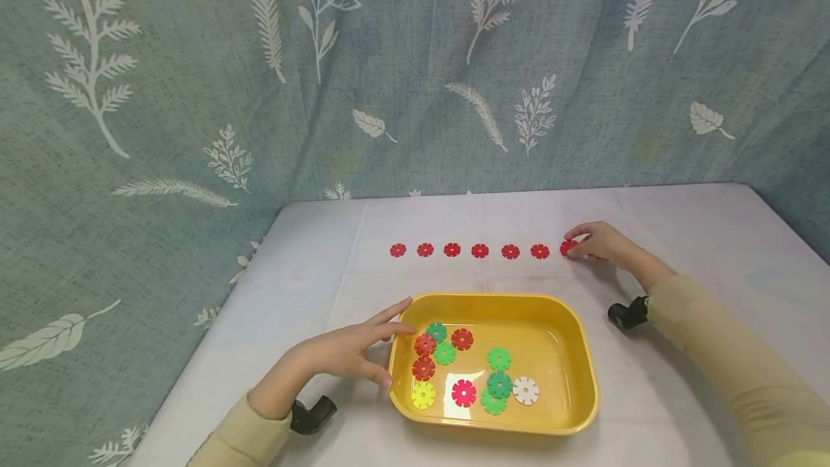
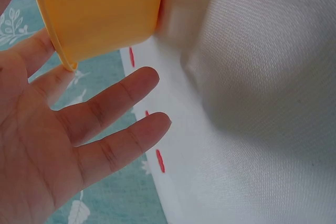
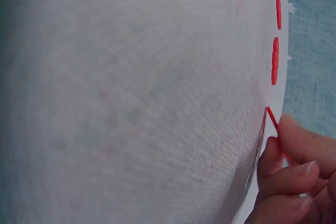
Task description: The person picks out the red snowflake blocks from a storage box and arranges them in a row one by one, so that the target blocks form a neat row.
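Observation:
At the right end of a row of red notched plastic discs, my right hand pinches one more red disc between thumb and fingers. The right wrist view shows this disc tilted, one edge down at the white cloth. My left hand rests at the left side of a yellow tray, its fingers spread and touching the rim. From the left wrist, two fingers stretch out below the tray's wall. Red, green, yellow and white discs lie in the tray, mostly toward its left and middle.
A white cloth covers the table. Behind it and at the left hangs a blue-green curtain with white leaf prints. Black wrist-worn devices sit at both sleeve cuffs.

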Available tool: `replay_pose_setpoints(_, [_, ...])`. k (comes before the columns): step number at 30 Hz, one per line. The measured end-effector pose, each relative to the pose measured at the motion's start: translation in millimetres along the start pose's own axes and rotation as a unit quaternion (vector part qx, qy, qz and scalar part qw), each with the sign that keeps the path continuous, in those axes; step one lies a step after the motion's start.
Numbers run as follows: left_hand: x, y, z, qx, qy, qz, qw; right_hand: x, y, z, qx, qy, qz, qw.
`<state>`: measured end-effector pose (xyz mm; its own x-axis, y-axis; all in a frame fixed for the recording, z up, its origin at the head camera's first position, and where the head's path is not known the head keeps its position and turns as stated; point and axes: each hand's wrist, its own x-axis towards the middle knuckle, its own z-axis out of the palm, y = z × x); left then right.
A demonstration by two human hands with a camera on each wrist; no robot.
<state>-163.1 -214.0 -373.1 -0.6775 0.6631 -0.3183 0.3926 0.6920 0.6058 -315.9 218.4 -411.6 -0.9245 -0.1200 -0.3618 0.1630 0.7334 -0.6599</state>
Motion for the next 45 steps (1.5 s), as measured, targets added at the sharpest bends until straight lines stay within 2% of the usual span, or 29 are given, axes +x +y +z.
replay_pose_setpoints(5, [0.2, 0.1, -0.2, 0.001, -0.001, 0.000, 1.0000, 4.1, 2, 2, -0.046, 0.004, -0.004, 0.9989])
replay_pose_setpoints(14, [0.4, 0.1, -0.5, 0.002, -0.002, -0.001, 1.0000, 2.8, -1, 5, -0.095, 0.013, -0.008, 0.9953])
replay_pose_setpoints(26, [1.3, 0.8, -0.6, -0.004, -0.005, -0.004, 1.0000, -4.3, -5, -5, -0.074, 0.011, -0.001, 0.9972])
replay_pose_setpoints(34, [0.9, 0.1, 0.1, 0.002, 0.000, -0.003, 1.0000, -24.3, -21, -23, -0.048, 0.035, -0.059, 0.9964])
replay_pose_setpoints(37, [1.0, -0.1, 0.1, 0.001, 0.001, -0.002, 1.0000, -37.8, -34, -26, -0.038, 0.042, -0.087, 0.9946])
replay_pose_setpoints(45, [0.9, -0.1, 0.8, -0.001, 0.001, -0.002, 1.0000, -83.5, -72, -19, -0.062, 0.057, -0.163, 0.9831])
